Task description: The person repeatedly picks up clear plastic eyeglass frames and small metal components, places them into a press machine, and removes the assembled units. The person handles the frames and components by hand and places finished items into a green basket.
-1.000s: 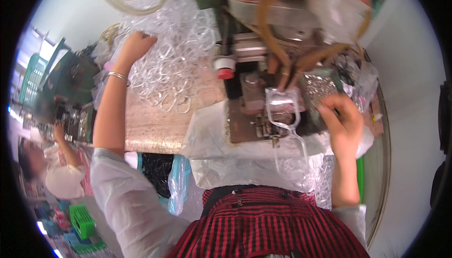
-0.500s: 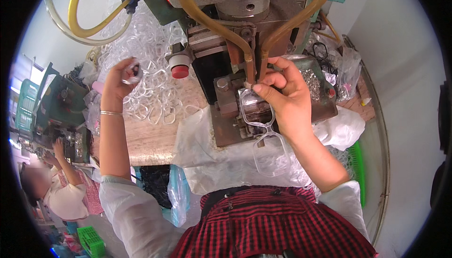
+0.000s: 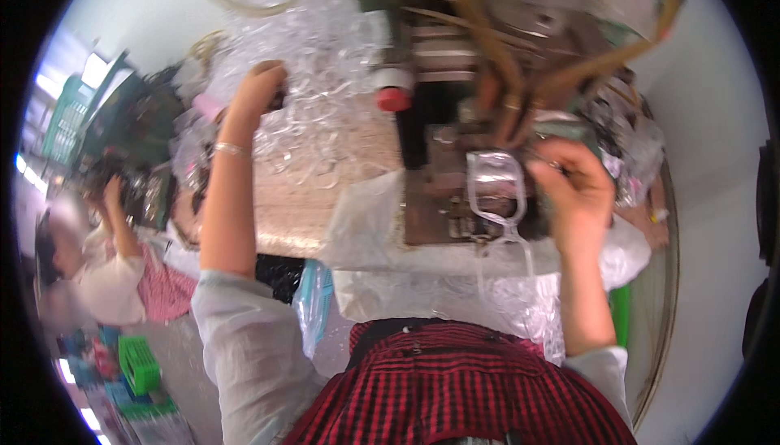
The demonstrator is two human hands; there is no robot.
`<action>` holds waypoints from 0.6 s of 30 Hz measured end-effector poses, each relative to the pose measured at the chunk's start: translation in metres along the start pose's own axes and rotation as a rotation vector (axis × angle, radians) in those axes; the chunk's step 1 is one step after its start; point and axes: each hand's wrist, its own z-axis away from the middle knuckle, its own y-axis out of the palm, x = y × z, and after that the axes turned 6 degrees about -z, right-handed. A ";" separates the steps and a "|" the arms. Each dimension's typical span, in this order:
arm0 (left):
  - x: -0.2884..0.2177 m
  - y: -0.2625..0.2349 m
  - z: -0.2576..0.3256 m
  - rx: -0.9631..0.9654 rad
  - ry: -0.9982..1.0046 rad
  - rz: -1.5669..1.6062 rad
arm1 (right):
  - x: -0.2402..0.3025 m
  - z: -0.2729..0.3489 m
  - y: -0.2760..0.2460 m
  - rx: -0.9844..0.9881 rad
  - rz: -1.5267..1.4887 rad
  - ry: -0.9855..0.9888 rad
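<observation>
A clear plastic eyeglass frame (image 3: 510, 221) hangs at the front of a bench machine (image 3: 439, 144), its upper rim close under the machine's two dark metal jaws (image 3: 512, 124). To the right of that rim is my right hand (image 3: 581, 189), apart from it, with thumb and fingers curled together. A tiny dark thing may be at its fingertips, but blur hides what it is. Over the left side of the bench, my left hand (image 3: 262, 91) is closed beside a heap of clear eyeglass frames (image 3: 325, 63). Something dark shows at its fingers, too blurred to name.
A red push button (image 3: 393, 99) sticks out at the machine's left. Yellowish hoses (image 3: 487, 30) run down to the jaws. Clear plastic sheeting (image 3: 366, 221) covers the bench's front edge (image 3: 284, 243). At the far left, another person (image 3: 114, 282) works at a green machine.
My right hand has come away from the jaws and the eyeglass frame, to the right. The frame stays at the machine. My left hand has moved up along the heap. The whole view has shifted.
</observation>
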 end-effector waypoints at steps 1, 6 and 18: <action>0.000 -0.002 0.001 0.007 -0.042 -0.014 | -0.003 0.001 -0.014 0.021 -0.151 0.060; -0.037 0.040 0.111 -0.133 0.721 0.693 | 0.007 -0.004 -0.009 -0.024 0.066 0.099; -0.078 0.103 0.205 -0.085 0.893 0.245 | -0.005 -0.008 0.028 0.037 -0.428 0.223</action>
